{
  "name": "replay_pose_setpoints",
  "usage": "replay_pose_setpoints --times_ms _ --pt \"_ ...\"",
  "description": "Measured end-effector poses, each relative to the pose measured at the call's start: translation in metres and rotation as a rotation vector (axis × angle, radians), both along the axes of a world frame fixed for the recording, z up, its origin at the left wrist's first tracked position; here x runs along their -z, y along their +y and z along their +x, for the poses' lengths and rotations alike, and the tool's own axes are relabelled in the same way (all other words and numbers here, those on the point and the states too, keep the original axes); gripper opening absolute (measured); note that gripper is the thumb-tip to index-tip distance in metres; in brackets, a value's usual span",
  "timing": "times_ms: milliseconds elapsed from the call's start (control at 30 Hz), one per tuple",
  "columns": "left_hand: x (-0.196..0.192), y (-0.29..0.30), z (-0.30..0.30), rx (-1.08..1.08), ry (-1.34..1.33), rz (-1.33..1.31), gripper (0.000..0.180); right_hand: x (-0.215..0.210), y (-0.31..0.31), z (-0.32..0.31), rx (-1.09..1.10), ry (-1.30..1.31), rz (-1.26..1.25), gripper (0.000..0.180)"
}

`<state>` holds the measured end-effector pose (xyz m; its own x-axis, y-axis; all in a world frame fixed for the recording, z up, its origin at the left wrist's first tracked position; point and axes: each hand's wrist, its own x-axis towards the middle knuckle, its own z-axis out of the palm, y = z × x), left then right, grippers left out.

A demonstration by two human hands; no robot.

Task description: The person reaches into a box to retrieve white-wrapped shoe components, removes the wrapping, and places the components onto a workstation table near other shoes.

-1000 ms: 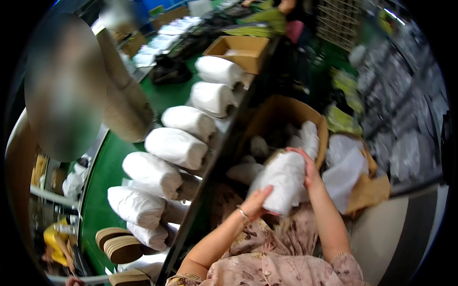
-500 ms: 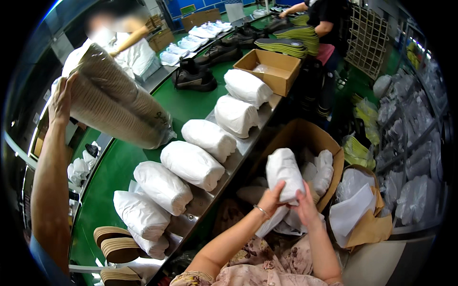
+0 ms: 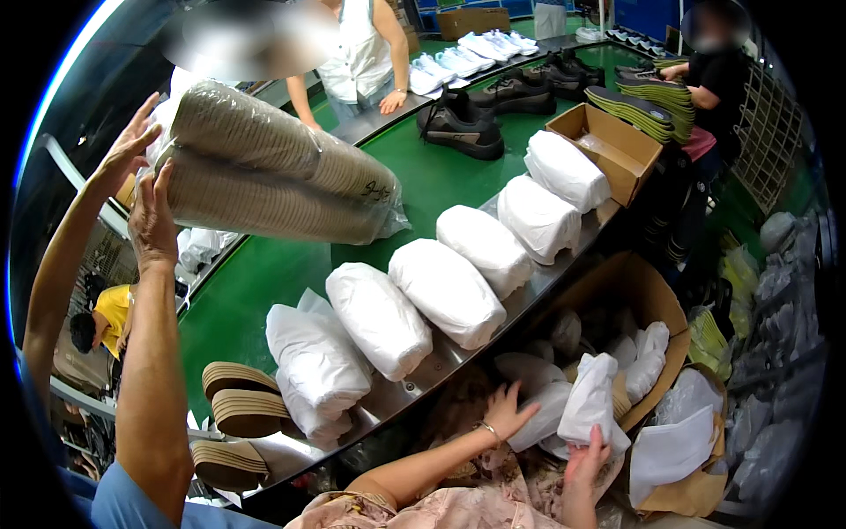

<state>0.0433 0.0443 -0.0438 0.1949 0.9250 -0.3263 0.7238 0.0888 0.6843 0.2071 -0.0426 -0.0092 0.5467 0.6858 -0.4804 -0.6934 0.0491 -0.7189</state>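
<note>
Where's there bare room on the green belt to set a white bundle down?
The green belt lies bare between the black shoes and the row of white bundles, and at the left under the bagged stack of tan insoles. The metal ledge is crowded, and so is the cardboard box.

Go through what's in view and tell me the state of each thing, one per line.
Right hand: gripping a white wrapped bundle from below.
Left hand: open, fingers spread, by a bundle in the round box.
Round cardboard box: open, holding white bundles.
Brown carton: open.
Bundles on the table edge: wrapped, lying in a row.
Bagged stacks: held up by another person's hands.
</note>
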Motion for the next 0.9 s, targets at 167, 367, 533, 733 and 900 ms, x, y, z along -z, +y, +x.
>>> replay_pose_setpoints --times_ms 167,367,533,733,900 --pt "0.078 -0.019 0.013 0.088 -0.084 -0.041 0.084 0.032 -0.013 -0.004 0.105 0.045 -0.051 0.066" --pt "0.080 -0.019 0.018 0.190 0.041 -0.131 0.086 -0.003 -0.014 0.011 0.037 -0.115 -0.102 0.066" --pt "0.075 -0.006 0.021 0.151 -0.006 -0.155 0.079 0.034 -0.046 -0.001 0.213 0.090 -0.020 0.057" --pt "0.053 0.008 0.048 0.172 0.015 -0.038 0.074 0.056 -0.057 -0.008 0.108 0.017 -0.163 0.060" --pt "0.074 0.033 0.043 0.136 -0.090 0.128 0.073 0.081 -0.016 -0.023 -0.028 -0.006 -0.375 0.048"
